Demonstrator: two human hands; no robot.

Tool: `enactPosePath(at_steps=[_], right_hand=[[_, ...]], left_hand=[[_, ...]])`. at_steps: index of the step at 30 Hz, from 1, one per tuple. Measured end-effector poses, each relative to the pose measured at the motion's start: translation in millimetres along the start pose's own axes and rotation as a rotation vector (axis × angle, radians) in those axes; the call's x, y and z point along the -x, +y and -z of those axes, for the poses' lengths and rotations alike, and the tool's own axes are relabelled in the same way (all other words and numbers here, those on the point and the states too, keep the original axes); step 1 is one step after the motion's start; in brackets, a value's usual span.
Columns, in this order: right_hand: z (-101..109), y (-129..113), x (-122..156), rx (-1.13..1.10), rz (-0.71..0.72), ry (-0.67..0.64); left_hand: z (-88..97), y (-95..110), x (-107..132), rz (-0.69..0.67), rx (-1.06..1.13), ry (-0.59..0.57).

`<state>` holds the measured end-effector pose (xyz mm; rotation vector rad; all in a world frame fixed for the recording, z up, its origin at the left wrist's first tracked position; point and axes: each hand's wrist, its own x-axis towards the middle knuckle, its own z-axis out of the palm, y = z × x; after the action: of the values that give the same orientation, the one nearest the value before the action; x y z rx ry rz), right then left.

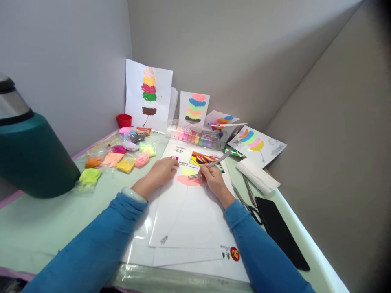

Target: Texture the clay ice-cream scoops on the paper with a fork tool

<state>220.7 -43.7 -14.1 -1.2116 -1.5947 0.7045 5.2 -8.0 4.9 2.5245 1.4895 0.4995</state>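
Grey walls are joined in a corner behind a pale green surface [45,228]. Far to the left of the left grip [161,171], a big dark green vessel [33,158] is seen close to the camera. Under both grips a white sheet [189,219] is laid on a stack of sleeved papers, near the front edge, probably so that it can be reached with bent arms. Beyond the grips, finished clay pictures [149,93] are propped against the wall, apparently to be kept in sight and off the working area. To the right of the right grip [214,179], a black flat slab [279,232], a folded tissue [258,175] and scissors [249,201] are laid aside. To the left of the left grip, small bags of coloured clay [116,158] are spread out, and a clear box of clay sticks [195,138] is set just beyond the sheet.

The left grip is laid palm down on the sheet with nothing grasped, its fingers loosely curled; the paper seems to be pinned this way against sliding. The right grip is clenched around the handle of a metal fork [210,165], held slanted like a pen. The tines are pressed into a pink clay patch [187,180] on the sheet between the two grips, just below a yellow-green patch [188,172].
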Motion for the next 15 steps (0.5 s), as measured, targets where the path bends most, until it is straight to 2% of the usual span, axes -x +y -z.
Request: enactPosePath(at_steps=[6, 11, 15], right_hand=[[-1.5, -0.7, 0.5, -0.027, -0.019, -0.059], [-0.4, -1.0, 0.3, 0.012, 0.026, 0.019], [1.1, -1.1, 0.6, 0.052, -0.006, 0.032]], left_hand=[[0.2, 0.1, 0.0, 0.003, 0.001, 0.001], [1.5, 0.8, 0.3, 0.006, -0.005, -0.007], [2.0, 1.3, 0.4, 0.008, 0.002, -0.010]])
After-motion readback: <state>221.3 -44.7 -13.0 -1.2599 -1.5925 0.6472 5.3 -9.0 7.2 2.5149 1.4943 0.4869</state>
